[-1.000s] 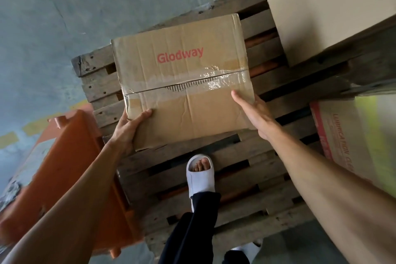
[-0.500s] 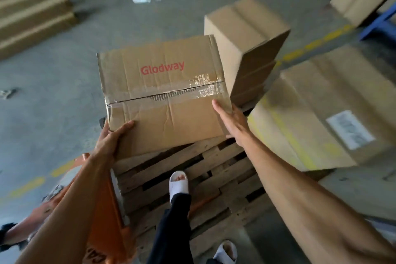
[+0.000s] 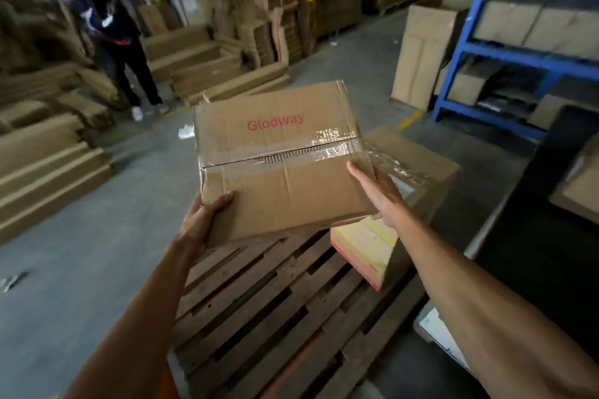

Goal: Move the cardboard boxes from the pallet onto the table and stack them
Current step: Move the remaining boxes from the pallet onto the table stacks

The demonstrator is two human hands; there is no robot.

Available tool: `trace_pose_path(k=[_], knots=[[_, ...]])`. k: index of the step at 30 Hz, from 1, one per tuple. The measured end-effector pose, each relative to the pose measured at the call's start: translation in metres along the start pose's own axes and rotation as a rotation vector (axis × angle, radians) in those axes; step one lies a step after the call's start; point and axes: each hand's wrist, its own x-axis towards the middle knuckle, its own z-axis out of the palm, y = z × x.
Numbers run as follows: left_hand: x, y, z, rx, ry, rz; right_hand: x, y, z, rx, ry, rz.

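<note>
Already the Glodway box (image 3: pixel 282 165) had been raised clear of the pallet (image 3: pixel 275 308): 1 second before, it was seen low over the slats, and by this moment it was held up in front of the chest with open floor visible behind it. From that it was judged that the pick-up was finished and the carry to the table was under way; no table could be identified with certainty in the view. The left hand (image 3: pixel 201 220) was curled round the near left bottom corner, thumb laid on the top face. The right hand (image 3: pixel 376 191) was pressed flat against the right side, fingers straight, so the load was squeezed between 2 palms rather than gripped on both sides. The carton was seen to be creased brown cardboard, its top seam taped with clear, wrinkled tape, a short gap in the seam showing corrugation, and red lettering printed on the far flap. Beyond it, 1 more taped box (image 3: pixel 411 178) was left on the pallet's far right corner. Farther off, flattened cardboard stacks (image 3: pixel 48 152), a blue rack (image 3: pixel 505 55) and a standing person (image 3: pixel 113 26) were seen, blurred.
</note>
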Motion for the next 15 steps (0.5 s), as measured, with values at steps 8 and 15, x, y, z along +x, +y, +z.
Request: trace_pose_path(k=[8, 15], knots=[[-0.077, 0.035, 0.060, 0.043, -0.288, 0.167, -0.121, -0.003, -0.095, 0.020, 0.324, -0.077], [-0.164, 0.047, 0.139, 0.088, -0.482, 0.238, -0.241, 0.009, -0.189, 0.026, 0.590, -0.111]])
